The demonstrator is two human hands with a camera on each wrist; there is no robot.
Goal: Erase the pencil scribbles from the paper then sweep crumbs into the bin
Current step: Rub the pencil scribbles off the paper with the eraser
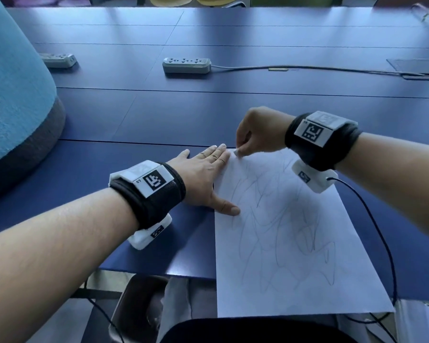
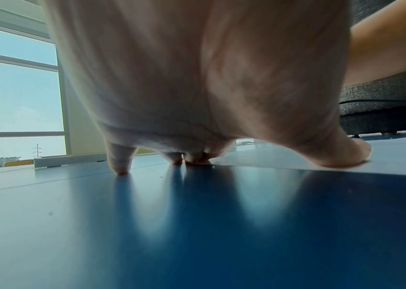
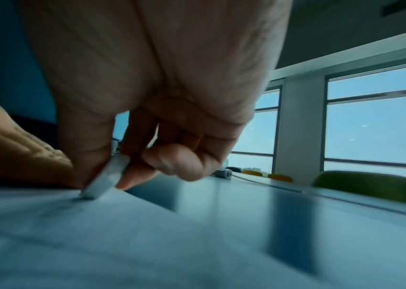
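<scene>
Step in hand: erasing, just begun. Scribbles [image 1: 282, 231] cover nearly the whole paper [image 1: 352, 288], which lies on the blue table [image 1: 159, 115] with its near edge overhanging.

Right hand [image 1: 258, 132]: fingers curled, pinching a small white eraser [image 3: 109, 178], its tip on the paper's far-left corner.

Left hand [image 1: 203, 179]: flat, fingers straight, pressing the paper's left edge.

Next, likely: rub across the lines, keeping the sheet pinned. Bin not in view.

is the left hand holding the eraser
No, the left hand lies flat with straight fingers on the paper's edge, while the right hand pinches the eraser.
</scene>
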